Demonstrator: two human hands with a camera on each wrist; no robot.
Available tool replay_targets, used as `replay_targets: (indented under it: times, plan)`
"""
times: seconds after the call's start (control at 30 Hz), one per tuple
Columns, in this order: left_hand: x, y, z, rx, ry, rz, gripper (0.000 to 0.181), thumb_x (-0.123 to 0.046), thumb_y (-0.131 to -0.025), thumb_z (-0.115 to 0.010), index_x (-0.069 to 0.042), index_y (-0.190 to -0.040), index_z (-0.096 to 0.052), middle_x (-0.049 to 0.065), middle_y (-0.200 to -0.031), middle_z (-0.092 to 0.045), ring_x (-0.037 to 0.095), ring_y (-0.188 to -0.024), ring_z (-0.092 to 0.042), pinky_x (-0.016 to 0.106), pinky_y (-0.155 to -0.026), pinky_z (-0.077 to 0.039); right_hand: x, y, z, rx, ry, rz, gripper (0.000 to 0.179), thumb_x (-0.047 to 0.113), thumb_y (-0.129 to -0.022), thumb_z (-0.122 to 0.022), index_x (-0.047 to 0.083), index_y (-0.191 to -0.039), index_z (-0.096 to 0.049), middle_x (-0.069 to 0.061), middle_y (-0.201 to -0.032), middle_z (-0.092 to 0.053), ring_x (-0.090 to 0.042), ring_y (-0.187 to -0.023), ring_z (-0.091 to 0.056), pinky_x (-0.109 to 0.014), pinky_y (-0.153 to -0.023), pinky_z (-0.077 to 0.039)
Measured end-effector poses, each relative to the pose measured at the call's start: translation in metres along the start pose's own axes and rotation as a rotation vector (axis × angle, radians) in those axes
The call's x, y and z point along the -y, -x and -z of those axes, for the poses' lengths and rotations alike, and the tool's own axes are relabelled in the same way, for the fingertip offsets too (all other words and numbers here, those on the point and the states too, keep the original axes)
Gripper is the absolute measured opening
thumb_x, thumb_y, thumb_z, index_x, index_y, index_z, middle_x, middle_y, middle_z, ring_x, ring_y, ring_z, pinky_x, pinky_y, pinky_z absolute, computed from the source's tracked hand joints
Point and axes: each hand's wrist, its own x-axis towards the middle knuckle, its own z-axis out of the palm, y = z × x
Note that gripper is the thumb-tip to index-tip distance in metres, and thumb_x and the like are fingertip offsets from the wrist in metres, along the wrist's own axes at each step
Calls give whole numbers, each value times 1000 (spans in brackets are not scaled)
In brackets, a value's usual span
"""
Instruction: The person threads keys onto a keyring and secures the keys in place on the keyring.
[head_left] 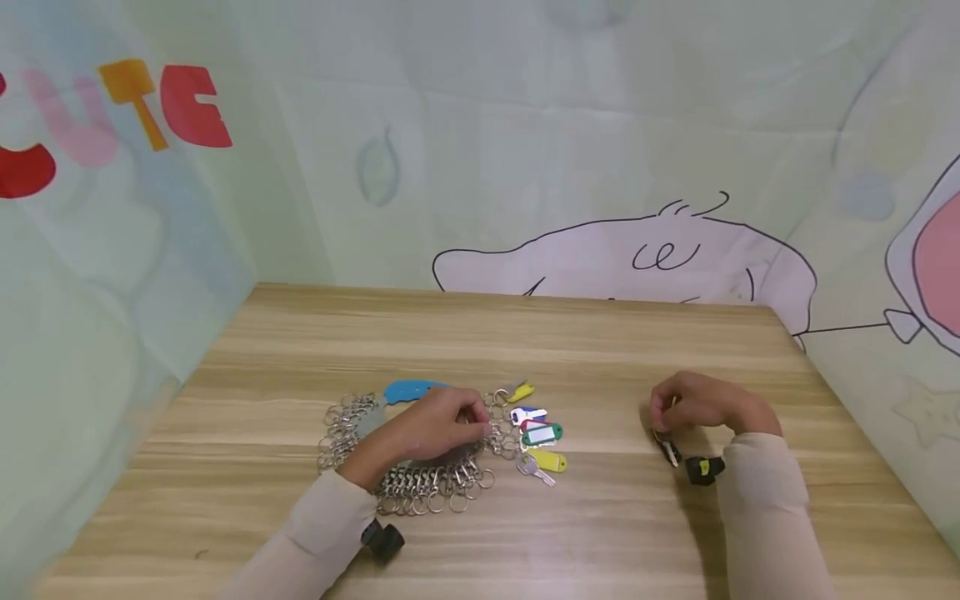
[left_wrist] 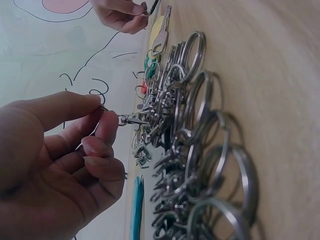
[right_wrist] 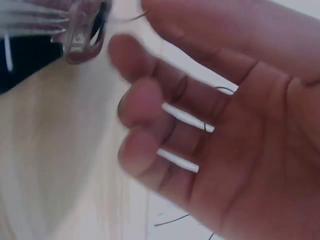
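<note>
In the head view my left hand (head_left: 438, 425) is over a mass of metal key rings with swivel clasps (head_left: 420, 482). Between thumb and forefinger it pinches a metal ring, from which a swivel clasp (left_wrist: 131, 120) points toward the pile in the left wrist view. Off to the right, my right hand (head_left: 693, 402) pinches a thin ring that carries a silver key (right_wrist: 82, 35) and a black tag (right_wrist: 30, 55). These hang low over the wooden table (head_left: 600, 533). In the right wrist view its other fingers are loosely bent.
Right of the pile lie keys with coloured tags: a yellow tag (head_left: 549, 461) beside a silver key (head_left: 534, 471), a green tag (head_left: 542, 433), and another yellow tag (head_left: 521, 392) farther back. A blue flat piece (head_left: 412, 390) lies behind the pile. Printed cloth walls (head_left: 525, 150) border the table.
</note>
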Motion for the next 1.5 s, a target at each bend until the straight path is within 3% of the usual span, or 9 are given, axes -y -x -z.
replay_targets:
  times: [0.13, 0.27, 0.43, 0.67, 0.83, 1.03, 1.2, 1.33, 1.5]
  plan:
    - [0, 0, 0, 5, 4, 6, 4, -12, -95, -70, -11, -91, -68, -7, -82, -64, 12, -77, -59, 31, -70, -51, 7, -1, 1, -69, -85, 51, 2, 4, -90, -63, 4, -91, -65, -7, -82, -59, -24, -74, -53, -36, -63, -47]
    - [0, -1, 0, 7, 3, 10, 4, -12, -95, -70, -10, -92, -69, -7, -82, -64, 12, -77, -59, 31, -70, -51, 19, -7, 1, -253, -180, 95, 6, 9, -96, -64, 3, -95, -64, -11, -100, -64, -28, -94, -56, -39, -79, -48]
    - [2, -1, -1, 12, -6, 2, 4, -11, -95, -70, -9, -92, -68, -7, -82, -64, 12, -77, -59, 31, -71, -51, 40, -18, 1, -452, -473, 270, 14, 6, -100, -56, -4, -91, -56, -14, -118, -64, -29, -118, -54, -40, -100, -39]
    - [3, 0, -1, 12, -5, -16, 4, -11, -95, -70, -11, -91, -69, -8, -81, -64, 11, -76, -60, 30, -70, -51, 67, -39, 3, -386, -1021, 493, 19, -1, -105, -41, 1, -91, -54, -16, -97, -63, -30, -95, -59, -37, -92, -47]
    - [2, 0, -3, 12, 3, -21, 4, -11, -95, -70, -9, -91, -69, -8, -81, -64, 11, -76, -60, 29, -70, -52, 79, -46, 2, -403, -1162, 500, 15, 5, -106, -48, 4, -94, -57, -9, -87, -58, -21, -78, -52, -30, -73, -46]
    - [4, 2, -2, 11, 35, -22, 4, -11, -95, -70, -9, -92, -69, -7, -81, -64, 12, -76, -61, 30, -70, -52, 84, -53, -5, -499, -1066, 469, 11, 2, -100, -61, 5, -92, -68, -7, -77, -57, -17, -66, -46, -28, -60, -40]
    - [7, 5, 2, 0, 39, -24, 4, -11, -95, -70, -8, -93, -69, -8, -82, -65, 12, -77, -62, 30, -70, -53, 91, -62, -15, -526, -735, 323, 9, 9, -95, -70, 0, -95, -72, -8, -79, -60, -16, -66, -50, -26, -59, -45]
    - [8, 7, 3, -6, 34, -24, 4, -12, -95, -70, -10, -92, -69, -8, -81, -65, 12, -76, -61, 30, -69, -53, 101, -74, -29, -413, -515, 249, 11, 12, -94, -72, 1, -95, -74, -14, -82, -64, -19, -67, -56, -30, -62, -49]
    - [8, 8, 3, -13, 41, -20, 5, -14, -94, -71, -10, -91, -69, -7, -79, -65, 11, -73, -60, 29, -67, -51, 115, -90, -48, -180, -426, 286, 7, 4, -95, -68, 0, -93, -74, -23, -83, -66, -22, -66, -59, -39, -63, -53]
